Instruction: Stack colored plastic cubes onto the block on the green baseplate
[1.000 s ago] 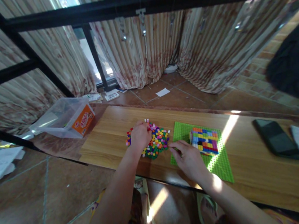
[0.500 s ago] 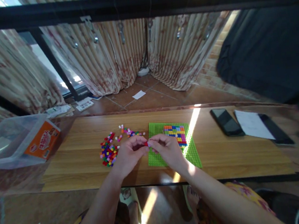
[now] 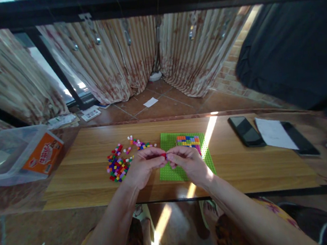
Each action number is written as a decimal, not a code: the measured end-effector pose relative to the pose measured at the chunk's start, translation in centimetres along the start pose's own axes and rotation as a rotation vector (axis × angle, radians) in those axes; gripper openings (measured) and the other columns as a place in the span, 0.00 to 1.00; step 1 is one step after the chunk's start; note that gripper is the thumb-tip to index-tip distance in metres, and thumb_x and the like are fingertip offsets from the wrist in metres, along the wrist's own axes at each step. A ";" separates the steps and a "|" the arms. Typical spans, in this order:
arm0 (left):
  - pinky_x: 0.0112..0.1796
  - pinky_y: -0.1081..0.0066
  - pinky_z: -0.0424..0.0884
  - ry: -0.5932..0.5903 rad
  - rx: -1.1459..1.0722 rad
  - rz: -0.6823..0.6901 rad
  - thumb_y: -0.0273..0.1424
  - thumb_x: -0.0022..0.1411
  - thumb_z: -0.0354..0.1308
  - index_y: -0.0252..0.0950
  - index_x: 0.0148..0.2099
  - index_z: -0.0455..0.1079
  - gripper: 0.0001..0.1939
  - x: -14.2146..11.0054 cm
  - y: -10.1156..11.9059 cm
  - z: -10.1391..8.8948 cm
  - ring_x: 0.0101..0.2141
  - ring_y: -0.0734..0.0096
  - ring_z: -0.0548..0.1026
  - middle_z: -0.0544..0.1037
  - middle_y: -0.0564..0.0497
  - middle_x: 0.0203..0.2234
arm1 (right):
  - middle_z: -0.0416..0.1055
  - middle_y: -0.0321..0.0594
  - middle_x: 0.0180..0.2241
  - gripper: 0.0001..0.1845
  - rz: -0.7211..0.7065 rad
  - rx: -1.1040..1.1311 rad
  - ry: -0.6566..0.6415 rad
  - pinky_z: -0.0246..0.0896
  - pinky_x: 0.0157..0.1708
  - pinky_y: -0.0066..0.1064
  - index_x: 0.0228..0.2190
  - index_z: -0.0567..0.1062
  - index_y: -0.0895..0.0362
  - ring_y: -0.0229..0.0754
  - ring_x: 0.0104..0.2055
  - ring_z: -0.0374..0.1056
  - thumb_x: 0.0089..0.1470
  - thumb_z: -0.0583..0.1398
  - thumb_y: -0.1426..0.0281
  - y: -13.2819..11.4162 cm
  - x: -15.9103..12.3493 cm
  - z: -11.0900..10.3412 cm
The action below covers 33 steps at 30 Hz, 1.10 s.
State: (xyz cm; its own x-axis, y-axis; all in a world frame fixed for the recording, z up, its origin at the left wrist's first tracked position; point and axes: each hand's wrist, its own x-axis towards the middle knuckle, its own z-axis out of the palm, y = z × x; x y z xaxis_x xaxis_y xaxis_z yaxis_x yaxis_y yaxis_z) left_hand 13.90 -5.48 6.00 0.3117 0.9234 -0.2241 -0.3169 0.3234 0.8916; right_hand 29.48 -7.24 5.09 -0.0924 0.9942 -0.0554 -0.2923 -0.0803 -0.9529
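My left hand (image 3: 142, 167) and my right hand (image 3: 188, 162) meet fingertip to fingertip above the near left corner of a green baseplate (image 3: 169, 141). Both pinch a small red brick (image 3: 164, 155) between them. On the far part of the baseplate sits a block of many-coloured bricks (image 3: 188, 140). A pile of loose small coloured bricks (image 3: 117, 166) lies on the wooden table (image 3: 91, 167) just left of my left hand, with several more strewn behind it.
A clear plastic box with an orange label (image 3: 21, 156) lies at the left end. A black phone (image 3: 244, 131), a white sheet (image 3: 273, 133) and another dark phone (image 3: 299, 137) lie at the right. Curtains and a black bar stand behind; tiled floor below.
My left hand has left the brick pile and my right hand has left the baseplate's edge; both came together on a red brick. The view swung right, then barely shifted.
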 end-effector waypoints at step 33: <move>0.37 0.69 0.69 0.349 1.248 0.353 0.29 0.56 0.53 0.36 0.35 0.76 0.10 2.5 0.1 -5.4 0.33 0.66 0.75 0.80 0.49 0.30 | 0.75 0.38 0.25 0.10 -0.210 -0.960 0.314 0.62 0.27 0.32 0.31 0.76 0.57 0.39 0.27 0.70 0.52 0.59 0.64 -4.0 0.2 -10.1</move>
State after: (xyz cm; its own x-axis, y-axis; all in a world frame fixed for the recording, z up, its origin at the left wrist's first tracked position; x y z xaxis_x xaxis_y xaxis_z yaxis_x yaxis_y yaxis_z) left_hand 9.77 -2.05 3.36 0.0810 0.9823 0.1690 0.7488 -0.1719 0.6401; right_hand 40.25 -6.03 5.90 0.1661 0.9666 0.1953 0.6219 0.0510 -0.7814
